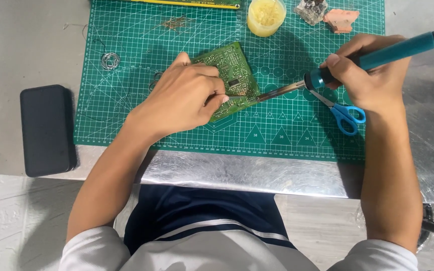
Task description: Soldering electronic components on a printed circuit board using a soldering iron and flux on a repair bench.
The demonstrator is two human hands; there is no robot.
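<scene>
Green circuit board point(234, 75) under left hand point(187, 98); right hand point(372, 80) grip closed round soldering iron point(377, 56).

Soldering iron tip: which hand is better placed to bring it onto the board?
Right. The right hand grips the soldering iron, its tip at the circuit board edge; the left hand is pressing the board down.

A flat black rectangular phone with a dark, unlit screen point(47, 129) lies at the left on the tabletop point(237, 173); a small round yellow tub point(265, 16) stands at the far edge; no labels or signs show.
</scene>
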